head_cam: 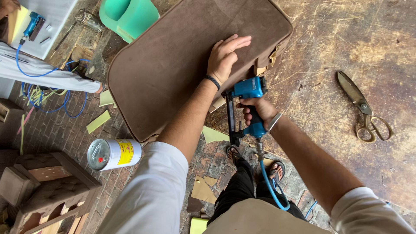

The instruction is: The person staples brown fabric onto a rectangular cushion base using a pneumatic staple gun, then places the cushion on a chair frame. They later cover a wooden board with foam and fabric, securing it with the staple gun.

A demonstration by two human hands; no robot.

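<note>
Scarred workbench (346,39) is carrying a brown cushion (173,56) overhanging its left edge. Left hand (224,58) is pressing flat on the cushion, fingers together. Right hand (259,112) is gripping a blue stapler (247,104) just beside the cushion's near edge. Scissors (363,108) are lying well apart, toward the right edge.

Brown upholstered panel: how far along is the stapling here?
Done: brown fabric already lies smooth over the panel's broad face. In hand: the left hand presses the fabric flat while the right hand holds the blue staple gun at the panel's edge. Left: the near corner still shows bare frame; no staples are visible.
</note>
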